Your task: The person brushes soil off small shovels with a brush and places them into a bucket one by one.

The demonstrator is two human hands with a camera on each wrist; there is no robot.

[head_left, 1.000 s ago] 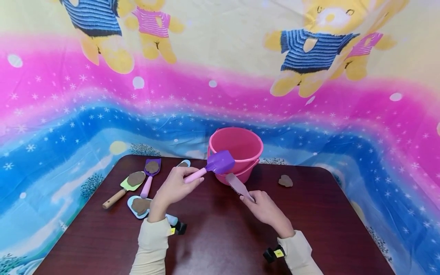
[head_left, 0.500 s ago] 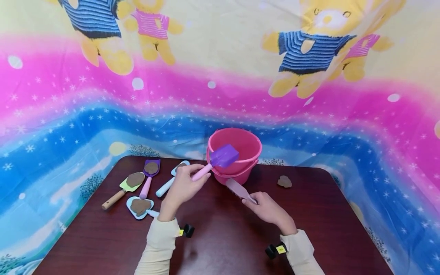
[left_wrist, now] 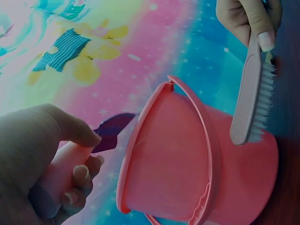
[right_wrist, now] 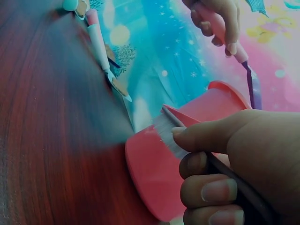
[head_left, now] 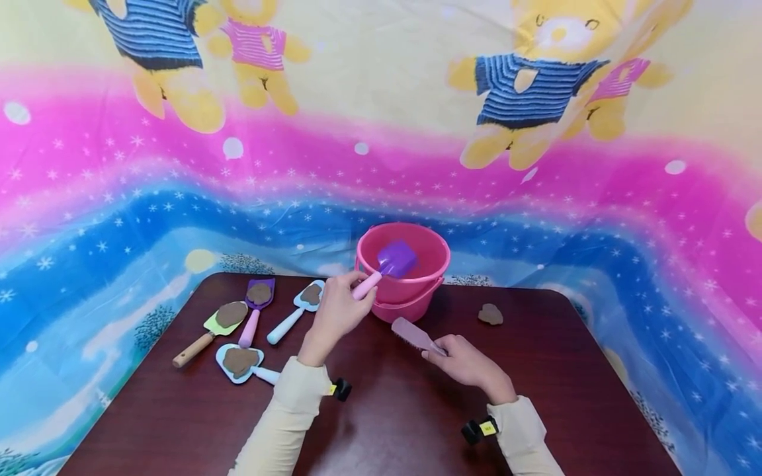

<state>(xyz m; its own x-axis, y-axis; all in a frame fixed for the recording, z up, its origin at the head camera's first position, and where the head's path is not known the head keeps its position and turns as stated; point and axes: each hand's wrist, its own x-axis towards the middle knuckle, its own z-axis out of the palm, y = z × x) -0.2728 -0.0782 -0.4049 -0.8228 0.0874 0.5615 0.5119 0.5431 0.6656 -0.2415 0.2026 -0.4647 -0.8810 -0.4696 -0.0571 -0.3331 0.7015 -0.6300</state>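
**A:** Start with your left hand (head_left: 340, 311): what's in it?

**B:** You grip the purple shovel (head_left: 397, 258) by its handle, fingers curled round it. Its long axis runs away from you and to the right, so the blade shows across the mouth of the pink bucket (head_left: 412, 291). Whether it dips below the rim, you can't tell from these views.

**A:** And your right hand (head_left: 467, 363)?

**B:** You hold the brush (head_left: 417, 336) by its handle, on the near side of the bucket, its head pointing leftward and away from you. That head is near the bucket's wall; contact is unclear. Of the two, your left hand is nearer the mouth.

**A:** How do they look?

**B:** Your shovel has a broad, squared purple blade on a pale pink handle; your brush, a dull pinkish back with white bristles. The bucket stands upright on the counter (head_left: 405, 423), its carrying handle hanging down the side towards you.
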